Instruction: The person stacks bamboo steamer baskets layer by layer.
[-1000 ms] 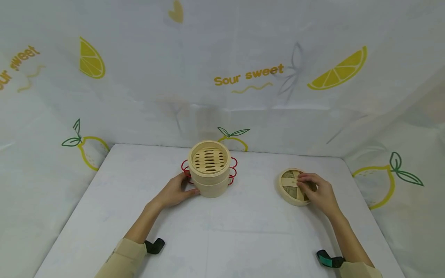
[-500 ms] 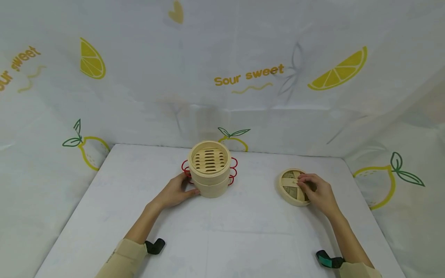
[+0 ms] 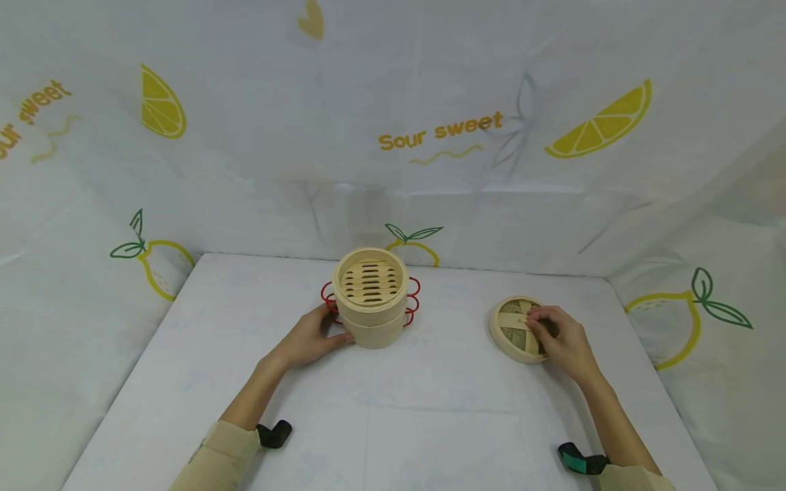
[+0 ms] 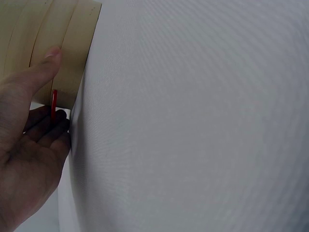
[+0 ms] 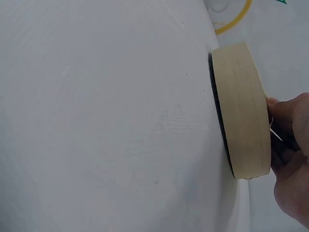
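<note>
A: On the white table [image 3: 393,409], enclosed by the lemon-print backdrop [image 3: 430,136], we see the two-tier bamboo steamer [image 3: 370,307] standing upright near the far middle, with no lid on it and its slatted floor exposed.

B: Confirmed. It sits on a red wire stand [image 3: 411,303], whose loops show at both sides of the steamer.

A: Next in size, the steamer lid [image 3: 517,329] lies flat on the table, well apart from the steamer, to its right.

B: Hand status: our left hand [image 3: 310,337] rests against the steamer's lower left wall. In the left wrist view the thumb [image 4: 41,72] lies straight along the wall and the fingers [image 4: 48,128] sit relaxed near a red loop, clamping nothing.

A: Our right hand [image 3: 561,341] is on top of the lid, fingertips [image 3: 533,315] drawn together on its woven handle strip, pinching it. The lid is not lifted.

B: Smallest items: a dark strap [image 3: 273,433] at the left wrist and a green strap [image 3: 580,460] at the right.
</note>
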Demonstrator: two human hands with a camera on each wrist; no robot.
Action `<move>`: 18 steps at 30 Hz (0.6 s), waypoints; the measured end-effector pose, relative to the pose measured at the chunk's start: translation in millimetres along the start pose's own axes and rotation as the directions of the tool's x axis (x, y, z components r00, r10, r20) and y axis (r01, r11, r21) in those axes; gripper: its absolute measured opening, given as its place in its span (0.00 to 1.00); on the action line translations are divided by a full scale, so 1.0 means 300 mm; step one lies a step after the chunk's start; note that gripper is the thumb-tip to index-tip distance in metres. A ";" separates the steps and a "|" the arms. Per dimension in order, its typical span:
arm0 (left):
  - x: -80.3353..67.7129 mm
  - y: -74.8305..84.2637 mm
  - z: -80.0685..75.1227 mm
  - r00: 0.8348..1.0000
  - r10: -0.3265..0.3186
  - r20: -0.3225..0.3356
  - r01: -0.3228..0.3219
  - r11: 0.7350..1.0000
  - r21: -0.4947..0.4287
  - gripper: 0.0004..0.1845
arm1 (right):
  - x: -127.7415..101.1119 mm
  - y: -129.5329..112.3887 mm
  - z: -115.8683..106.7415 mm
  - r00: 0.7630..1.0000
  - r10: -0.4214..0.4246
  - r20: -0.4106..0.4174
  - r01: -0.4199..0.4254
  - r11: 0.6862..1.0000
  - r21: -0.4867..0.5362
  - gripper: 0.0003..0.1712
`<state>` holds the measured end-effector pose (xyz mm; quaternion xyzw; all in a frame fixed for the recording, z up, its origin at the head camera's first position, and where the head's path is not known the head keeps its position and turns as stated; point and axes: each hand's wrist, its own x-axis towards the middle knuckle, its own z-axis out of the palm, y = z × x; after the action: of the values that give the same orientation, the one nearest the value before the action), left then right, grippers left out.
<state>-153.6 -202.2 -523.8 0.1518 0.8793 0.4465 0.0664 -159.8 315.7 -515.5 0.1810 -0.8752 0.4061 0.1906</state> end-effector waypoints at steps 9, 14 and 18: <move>0.001 0.001 -0.002 1.000 0.010 -0.002 -0.010 1.000 -0.009 0.37 | 0.012 -0.040 -0.005 1.000 -0.025 -0.008 0.025 1.000 -0.008 0.06; 0.000 0.000 -0.002 1.000 0.012 -0.004 -0.012 1.000 -0.014 0.36 | 0.035 -0.075 -0.004 0.999 -0.032 -0.003 0.032 0.999 0.020 0.03; -0.001 -0.002 -0.002 1.000 0.006 -0.006 -0.006 1.000 -0.012 0.36 | 0.052 -0.104 -0.003 0.999 -0.040 -0.008 0.040 0.998 0.038 0.03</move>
<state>-153.6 -203.0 -523.8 0.1527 0.8763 0.4524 0.0634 -158.3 295.0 -487.5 0.2006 -0.8628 0.4193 0.1986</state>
